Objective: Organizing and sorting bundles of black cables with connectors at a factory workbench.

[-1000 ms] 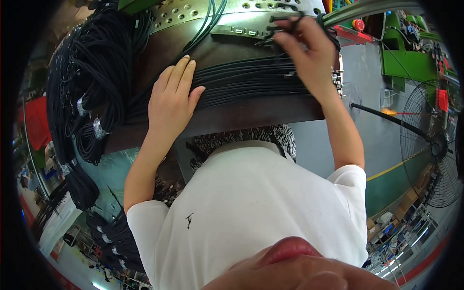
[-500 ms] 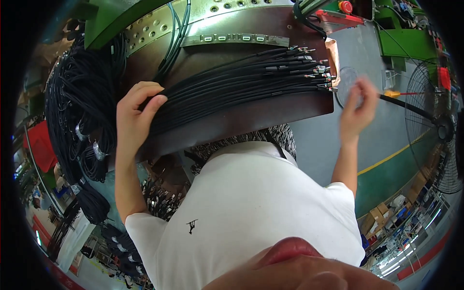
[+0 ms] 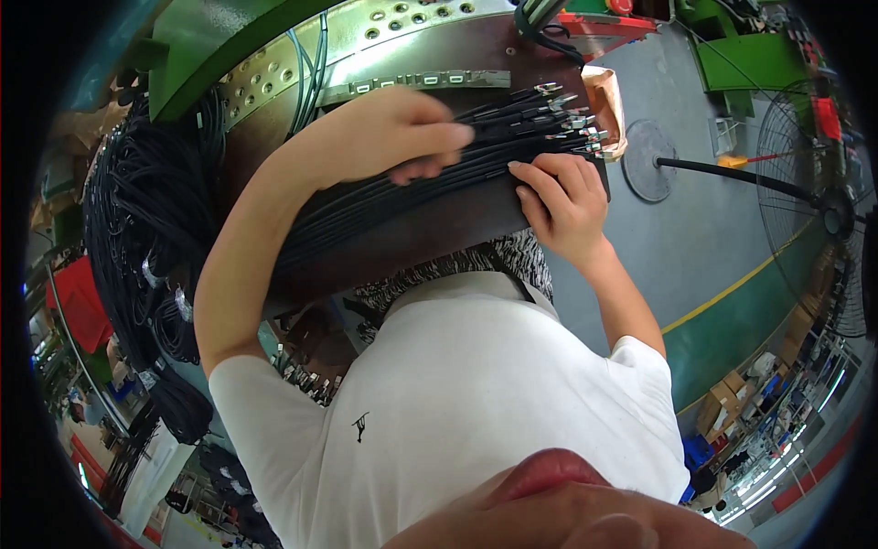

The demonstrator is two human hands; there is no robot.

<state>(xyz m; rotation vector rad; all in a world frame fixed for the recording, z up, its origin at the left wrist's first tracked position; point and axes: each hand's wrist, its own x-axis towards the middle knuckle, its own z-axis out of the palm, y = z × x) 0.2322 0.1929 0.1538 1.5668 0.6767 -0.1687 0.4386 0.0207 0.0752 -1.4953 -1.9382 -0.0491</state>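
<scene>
1. Here, the left hand (image 3: 393, 128) lies palm-down across a row of black cables (image 3: 412, 188) at about 12 o'clock in the head view, with its fingers stretched flat toward 3 o'clock. It presses on the cables and is not closed around any of them.
2. The right hand (image 3: 562, 206) sits at about 2 o'clock from the picture's centre, just beside the left one. Its fingers curl over the near side of the same cable row, the fingertips touching the strands; whether it actually pinches one cable cannot be told.
3. The black cables lie side by side on a dark brown board (image 3: 430, 229) and run from 9 o'clock toward 3 o'clock. Their metal connector ends (image 3: 572, 119) fan out beyond the left fingertips at roughly 1 o'clock.
4. Above the board, toward 12 o'clock, stands a pale metal panel with round holes (image 3: 366, 27), fixed to a green machine frame (image 3: 210, 55).
5. At 9 o'clock, large coils of more black cable (image 3: 137, 220) hang in bundles, well apart from both hands.
6. At 3 o'clock, a standing fan (image 3: 823, 210) rises from its round base (image 3: 649, 160) on the grey floor (image 3: 704, 247).
7. The person's white shirt (image 3: 457, 412) fills the 6 o'clock part.
</scene>
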